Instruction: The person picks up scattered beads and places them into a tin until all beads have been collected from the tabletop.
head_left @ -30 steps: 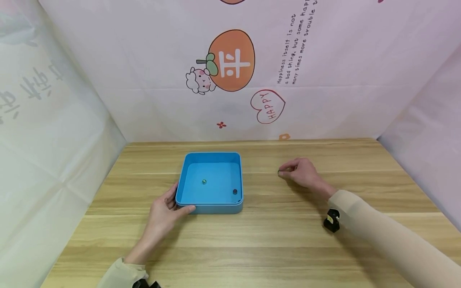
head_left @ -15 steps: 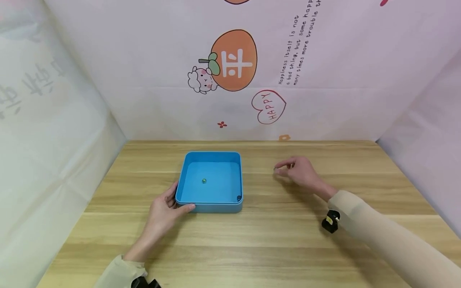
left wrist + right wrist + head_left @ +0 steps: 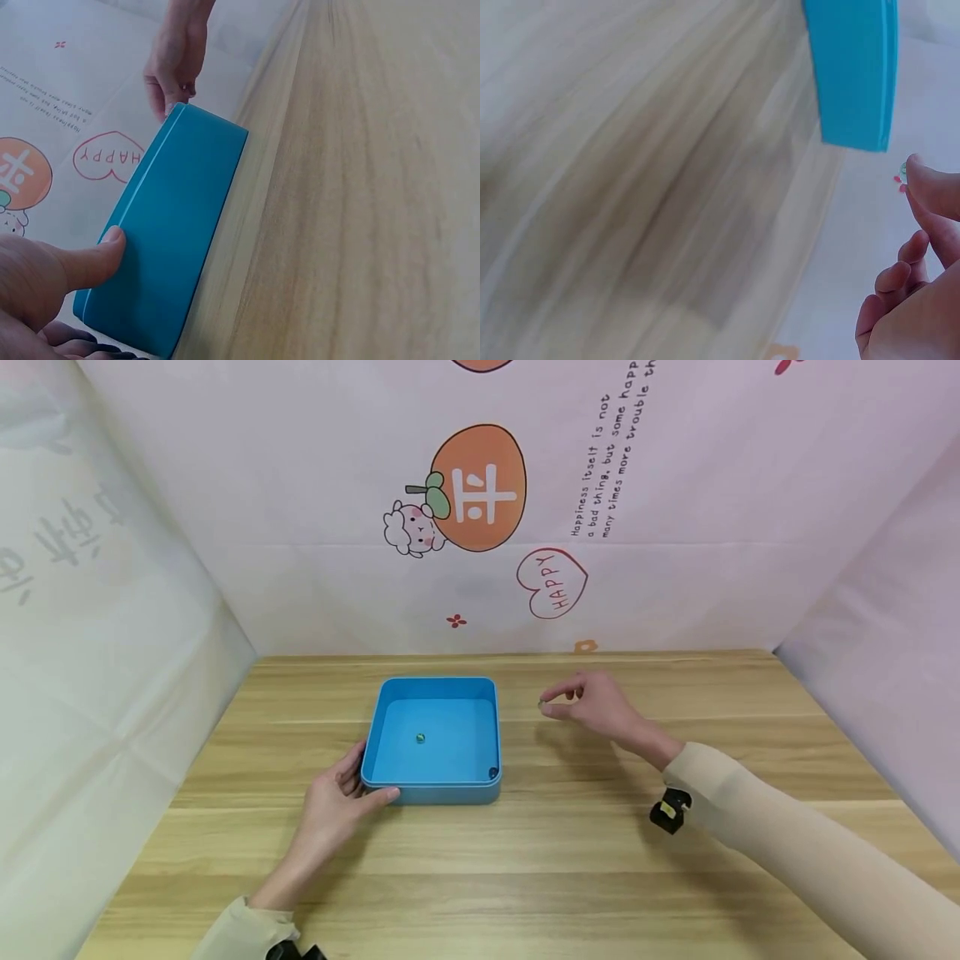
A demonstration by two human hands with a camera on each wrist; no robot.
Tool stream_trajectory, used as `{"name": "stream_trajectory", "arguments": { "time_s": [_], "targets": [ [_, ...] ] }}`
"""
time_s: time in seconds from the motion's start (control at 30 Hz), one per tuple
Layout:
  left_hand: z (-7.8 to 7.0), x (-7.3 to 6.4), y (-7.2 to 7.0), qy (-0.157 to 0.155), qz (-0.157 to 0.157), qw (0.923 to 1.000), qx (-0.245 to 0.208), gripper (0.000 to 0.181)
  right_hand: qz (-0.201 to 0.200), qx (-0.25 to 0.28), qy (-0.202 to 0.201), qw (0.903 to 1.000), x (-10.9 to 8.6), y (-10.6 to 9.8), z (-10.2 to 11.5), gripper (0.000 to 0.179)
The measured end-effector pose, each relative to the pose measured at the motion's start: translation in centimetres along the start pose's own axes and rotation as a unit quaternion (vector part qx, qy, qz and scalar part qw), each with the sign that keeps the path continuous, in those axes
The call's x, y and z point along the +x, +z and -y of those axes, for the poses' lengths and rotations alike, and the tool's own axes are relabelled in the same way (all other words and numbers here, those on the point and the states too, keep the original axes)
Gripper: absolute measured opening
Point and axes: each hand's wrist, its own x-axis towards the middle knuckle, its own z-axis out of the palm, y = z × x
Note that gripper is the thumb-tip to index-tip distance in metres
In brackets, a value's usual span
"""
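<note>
A square blue box (image 3: 442, 794) without a lid stands on the table. My left hand (image 3: 332, 803) grips its near left corner, thumb on the front wall and fingers along the left side. Inside lie a greenish glass marble (image 3: 421, 738), left of the middle, and a dark marble (image 3: 492, 772) in the near right corner. To the right of the box, my right hand (image 3: 597, 703) pinches a small glass marble (image 3: 542, 704) between thumb and forefinger, raised over the table. In the right wrist view this marble (image 3: 904, 173) shows green at the fingertips.
The wooden table (image 3: 465, 877) runs back to a printed white cloth (image 3: 337, 602) hanging behind it. More cloth hangs at the left and right sides. Each wrist wears a small black camera, the right one (image 3: 670, 811) below the sleeve cuff.
My right hand has lifted and moved left toward the box with its marble. The dark marble has rolled into the box's near right corner. My left hand has kept its grip.
</note>
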Motion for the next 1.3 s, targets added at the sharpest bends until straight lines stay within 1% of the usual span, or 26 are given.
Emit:
{"name": "stream_trajectory", "arguments": {
  "time_s": [0.27, 0.37, 0.6, 0.8, 0.93, 1.13, 1.3],
  "targets": [
    [0.3, 0.3, 0.0, -0.005, -0.001, 0.9999, 0.01, 0.094, 0.009, 0.026, -0.013, 0.9995, 1.5, 1.4, 2.4, 0.016],
    [0.4, 0.4, 0.0, -0.009, 0.0, 0.9999, 0.009, 0.094, 0.014, 0.036, -0.013, 0.9991, 2.0, 2.0, 3.4, 0.017],
    [0.3, 0.4, 0.1, -0.009, 0.0, 1.0, 0.003, 0.094, 0.029, 0.061, -0.032, 0.9972, 3.3, 3.6, 5.7, 0.015],
    [0.2, 0.3, 0.1, 0.004, -0.005, 1.0, 0.007, 0.092, 0.048, 0.05, -0.052, 0.9962, 4.1, 5.2, 7.4, 0.016],
    [0.3, 0.4, 0.2, 0.01, -0.005, 0.9999, 0.009, 0.092, 0.056, 0.04, -0.059, 0.9959, 4.3, 6.2, 8.1, 0.014],
    [0.2, 0.4, 0.2, 0.005, -0.004, 0.9999, 0.009, 0.093, 0.07, 0.031, -0.075, 0.9942, 4.3, 7.6, 8.7, 0.014],
    [0.3, 0.4, 0.1, 0.01, -0.006, 0.9999, 0.012, 0.093, 0.078, 0.025, -0.087, 0.9928, 4.3, 8.6, 9.0, 0.014]
  ]
}}
